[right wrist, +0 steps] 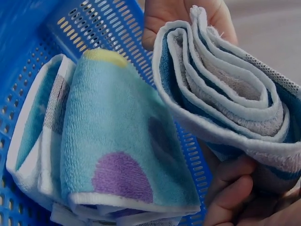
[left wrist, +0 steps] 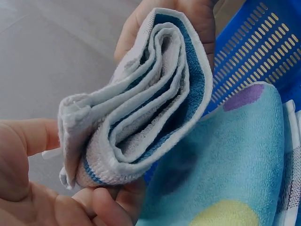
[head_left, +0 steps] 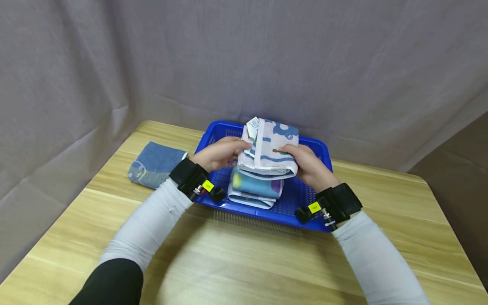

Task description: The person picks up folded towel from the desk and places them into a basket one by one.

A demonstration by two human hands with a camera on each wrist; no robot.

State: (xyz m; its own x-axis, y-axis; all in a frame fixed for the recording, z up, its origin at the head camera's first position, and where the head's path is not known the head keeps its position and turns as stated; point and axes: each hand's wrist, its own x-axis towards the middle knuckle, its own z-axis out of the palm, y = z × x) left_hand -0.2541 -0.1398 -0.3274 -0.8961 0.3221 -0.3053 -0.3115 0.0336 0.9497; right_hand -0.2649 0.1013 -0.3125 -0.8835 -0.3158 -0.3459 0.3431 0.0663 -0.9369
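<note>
A folded white and blue patterned towel [head_left: 276, 146] is held up over the blue plastic basket [head_left: 263, 217]. My left hand [head_left: 223, 153] grips its left side, thumb on top and fingers beneath. On the opposite side my right hand [head_left: 309, 166] grips it the same way. A paper tag [head_left: 253, 126] sticks out at the towel's upper left corner. The left wrist view shows the layered folds of the towel [left wrist: 155, 103] end-on. Below it, inside the basket, stands a folded turquoise towel [right wrist: 108, 127] with purple and yellow spots, against another folded white-edged towel [right wrist: 35, 127].
A folded dark blue towel [head_left: 158, 163] lies on the wooden table [head_left: 244, 262] left of the basket, near my left wrist. Grey cloth [head_left: 244, 59] hangs behind the table and along its left side.
</note>
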